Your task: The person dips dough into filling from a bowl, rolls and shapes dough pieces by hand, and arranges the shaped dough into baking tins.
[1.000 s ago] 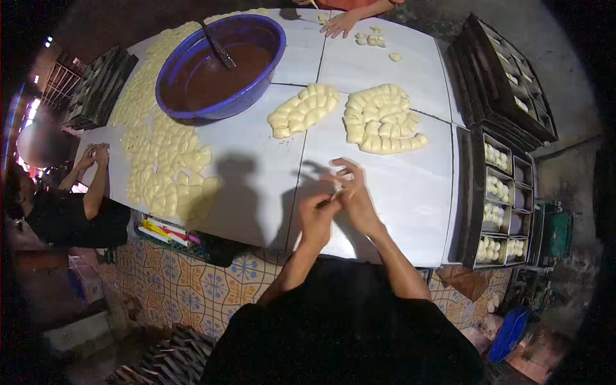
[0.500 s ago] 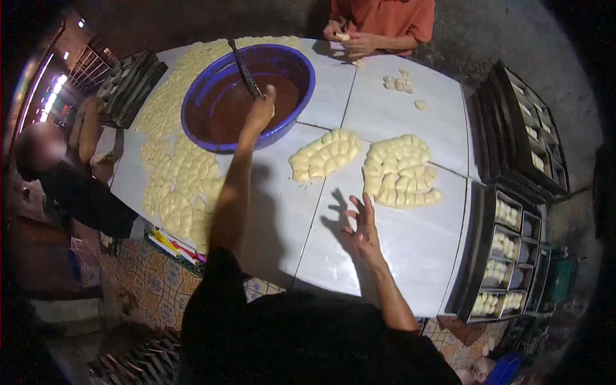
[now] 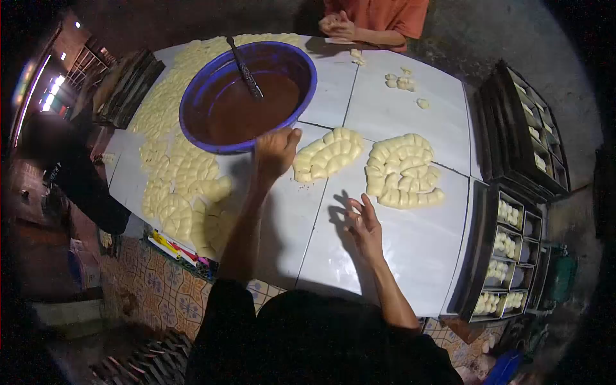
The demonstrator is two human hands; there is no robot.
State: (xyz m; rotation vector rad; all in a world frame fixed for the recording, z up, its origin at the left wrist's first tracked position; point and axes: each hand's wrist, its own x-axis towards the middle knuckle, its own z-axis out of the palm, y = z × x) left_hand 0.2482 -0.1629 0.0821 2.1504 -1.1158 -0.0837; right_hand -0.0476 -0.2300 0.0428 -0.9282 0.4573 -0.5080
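Note:
My left hand [image 3: 276, 153] is just off the near rim of a blue basin [image 3: 312, 96], fingers curled in and thumb to the right. Whatever it may hold is hidden. Smooth brown paste [image 3: 250, 109] fills the basin's bottom, and a dark-handled spatula [image 3: 246, 70] leans in it. My right hand [image 3: 364, 230] hovers open over the white table [image 3: 410, 256], its fingers apart and bent. Closest to it is a cluster of pale dough pieces [image 3: 401, 170], just beyond the fingertips. A smaller dough cluster [image 3: 330, 154] lies between basin and that cluster.
Dough pieces [image 3: 183, 167] cover the table's left side. At the right edge stand stacked trays [image 3: 523, 128] and a tray with dough balls [image 3: 504, 256]. Across the table a person in an orange shirt [image 3: 385, 19] works with both hands. Another person [image 3: 77, 173] is at the left.
My left hand has come back from above the basin toward me, its fingers now curled. My right hand has barely moved. The far person's hands have come together, and the left person has shifted.

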